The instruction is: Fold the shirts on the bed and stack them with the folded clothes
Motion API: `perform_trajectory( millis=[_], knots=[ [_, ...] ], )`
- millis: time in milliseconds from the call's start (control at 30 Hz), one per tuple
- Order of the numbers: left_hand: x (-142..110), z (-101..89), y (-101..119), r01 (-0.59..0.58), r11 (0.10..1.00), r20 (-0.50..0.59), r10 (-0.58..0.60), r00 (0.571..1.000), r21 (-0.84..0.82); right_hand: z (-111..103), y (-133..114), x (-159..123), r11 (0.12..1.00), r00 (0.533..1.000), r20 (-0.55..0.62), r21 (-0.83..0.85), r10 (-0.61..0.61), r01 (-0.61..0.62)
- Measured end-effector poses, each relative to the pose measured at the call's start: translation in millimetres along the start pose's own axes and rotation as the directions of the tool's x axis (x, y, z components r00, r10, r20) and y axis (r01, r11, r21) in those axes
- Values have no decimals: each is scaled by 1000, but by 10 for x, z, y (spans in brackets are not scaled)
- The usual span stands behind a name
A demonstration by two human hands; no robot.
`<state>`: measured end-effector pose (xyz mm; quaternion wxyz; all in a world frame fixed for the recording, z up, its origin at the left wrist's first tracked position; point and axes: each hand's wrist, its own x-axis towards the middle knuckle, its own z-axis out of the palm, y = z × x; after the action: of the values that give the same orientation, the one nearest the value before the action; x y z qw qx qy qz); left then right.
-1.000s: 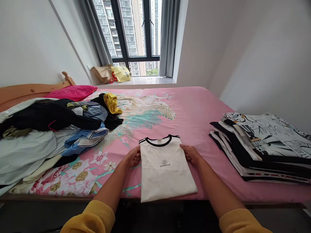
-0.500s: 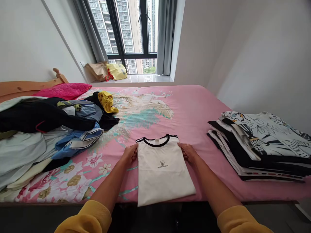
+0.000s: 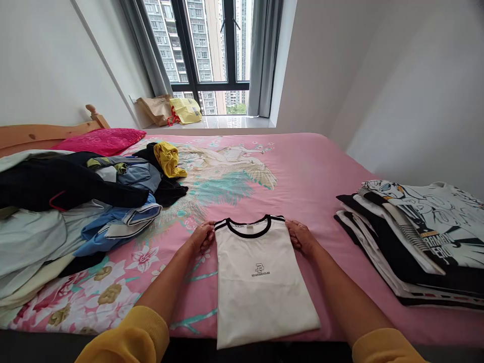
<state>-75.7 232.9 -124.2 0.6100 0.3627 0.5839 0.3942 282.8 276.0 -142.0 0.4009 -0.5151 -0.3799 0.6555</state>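
Observation:
A white T-shirt (image 3: 260,297) with a black collar and a small black print lies folded into a rectangle, front side up, at the near edge of the bed. My left hand (image 3: 203,237) is closed on its left shoulder edge. At the opposite shoulder, my right hand (image 3: 300,237) pinches the other edge. Black-and-white stripes run along both shoulders. The lower hem reaches to the bed's near edge. My fingertips are partly hidden under the cloth.
The pink floral bedsheet (image 3: 302,176) spreads beneath everything. To the left is a loose heap of clothes (image 3: 75,201), with a magenta pillow (image 3: 102,141) behind. A stack of folded shirts (image 3: 419,242) stands at right. Bags (image 3: 185,111) rest on the windowsill.
The view has shifted slightly, so the T-shirt and stack appear lower and further right. Both hands keep their hold at the shoulders, and the collar looks spread a little wider.

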Motion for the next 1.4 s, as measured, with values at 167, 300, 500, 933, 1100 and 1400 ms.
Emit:
perform_trajectory(
  millis=[167,300,500,933,1100,1400],
  knots=[
    [120,-101,1,-35,999,86,34,996,7,-99,-65,102,1000,991,133,-12,30,-29],
    [176,-140,-30,-62,998,102,60,993,17,-123,-108,240,999,979,203,-45,24,-15],
    [249,-154,-12,-7,996,132,-5,991,86,-111,-177,452,988,957,279,-153,76,-34],
    [369,-313,116,108,986,444,-155,882,129,-361,-142,621,984,821,543,-122,176,-130],
    [392,-357,199,92,970,451,-187,873,224,-382,-175,654,958,762,593,-259,260,-126],
    [333,-327,235,73,944,428,-214,878,322,-384,-201,631,950,795,546,-288,263,-117]
  ],
)
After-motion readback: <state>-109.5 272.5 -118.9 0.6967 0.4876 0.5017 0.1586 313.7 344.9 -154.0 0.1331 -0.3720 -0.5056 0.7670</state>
